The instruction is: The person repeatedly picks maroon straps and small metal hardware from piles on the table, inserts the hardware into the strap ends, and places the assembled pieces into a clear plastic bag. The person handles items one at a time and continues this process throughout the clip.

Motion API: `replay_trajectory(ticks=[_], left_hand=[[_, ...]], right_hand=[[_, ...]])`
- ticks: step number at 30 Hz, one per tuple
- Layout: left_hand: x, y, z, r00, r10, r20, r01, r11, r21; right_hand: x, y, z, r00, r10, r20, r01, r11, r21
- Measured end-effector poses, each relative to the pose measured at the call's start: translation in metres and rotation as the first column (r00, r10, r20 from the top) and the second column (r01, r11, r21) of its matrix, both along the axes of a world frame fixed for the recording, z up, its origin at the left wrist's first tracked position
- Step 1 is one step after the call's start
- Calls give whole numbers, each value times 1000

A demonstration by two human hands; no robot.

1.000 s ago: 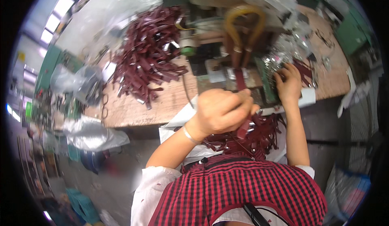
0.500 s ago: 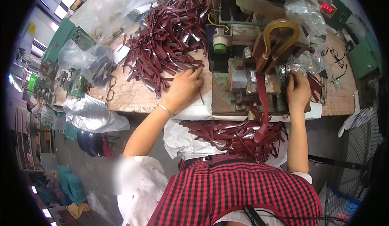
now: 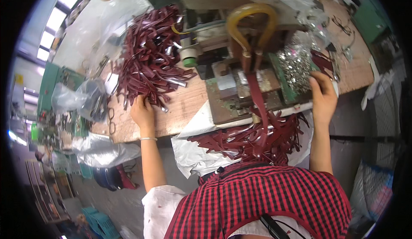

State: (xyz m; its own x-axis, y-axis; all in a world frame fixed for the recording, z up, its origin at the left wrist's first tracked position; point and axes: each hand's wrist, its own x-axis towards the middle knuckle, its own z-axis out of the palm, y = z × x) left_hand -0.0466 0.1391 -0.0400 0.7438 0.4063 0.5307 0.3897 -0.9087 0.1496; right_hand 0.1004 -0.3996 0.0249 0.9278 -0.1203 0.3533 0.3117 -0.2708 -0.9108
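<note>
My left hand (image 3: pixel 143 112) is at the near edge of a big heap of maroon strips (image 3: pixel 150 50) shaped like eyeglass temples. Its fingers are bent together on a strip at the fringe of the heap. A single maroon strip (image 3: pixel 257 95) hangs out of the front of a green bench machine (image 3: pixel 221 114), below its looped amber tube (image 3: pixel 252 14). My right hand (image 3: pixel 324 97) is beside the small shiny metal parts (image 3: pixel 296 65) on the machine's right. Its fingers are curled with the thumb close to them; whatever is between the fingertips is too small to make out.
More maroon strips (image 3: pixel 253 140) lie on a white cloth (image 3: pixel 189 153) between the bench and my apron. Spectacle frames (image 3: pixel 111 121) and a clear plastic bag (image 3: pixel 71 99) are at left. Further maroon strips (image 3: pixel 321 63) and another spectacle frame (image 3: pixel 342 26) are at right.
My left hand has moved left, away from the machine, to the heap's near edge. My right hand has drawn back from among the metal parts toward the bench edge. The whole view has turned.
</note>
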Motion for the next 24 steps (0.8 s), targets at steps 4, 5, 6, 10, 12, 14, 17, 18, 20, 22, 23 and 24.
replay_trajectory(ticks=[4, 5, 6, 10, 12, 14, 17, 18, 20, 22, 23, 24], left_hand=[[38, -36, 7, 991, -103, 79, 104, 995, 1], [44, -42, 13, 987, -131, 96, 131, 991, 12], [47, -43, 14, 975, -121, 187, 128, 991, -28], [43, -80, 19, 874, 7, 486, 254, 846, -469], [38, -110, 26, 771, 105, 629, 482, 549, -683], [43, -144, 65, 712, 174, 680, 562, 440, -700], [46, -185, 134, 515, -24, 857, 781, 425, -457], [44, -197, 151, 429, -130, 894, 834, 438, -336], [39, -213, 176, 300, -362, 883, 881, 460, -111], [32, -230, 178, 339, -527, 780, 844, 537, -4], [28, -233, 174, 383, -592, 709, 820, 572, 34], [28, -235, 170, 398, -695, 598, 820, 563, 109]], right_hand=[[0, 66, 67, 952, 300, 52, -297, 953, -67], [5, 78, 78, 936, 338, 94, -321, 933, -161], [10, 91, 84, 934, 336, 118, -312, 932, -182], [7, 115, 70, 921, 387, 34, -387, 907, 168], [-1, 118, 64, 908, 417, 47, -414, 874, 254], [-5, 116, 65, 908, 419, 14, -404, 865, 296], [-8, 114, 79, 859, 506, -75, -450, 818, 358], [-13, 116, 85, 851, 516, -95, -453, 814, 365], [-13, 123, 87, 850, 524, -53, -473, 804, 359], [-25, 123, 97, 897, 436, -65, -413, 882, 226], [-34, 123, 100, 916, 395, -71, -381, 911, 156], [-40, 119, 98, 902, 431, -25, -423, 893, 153]])
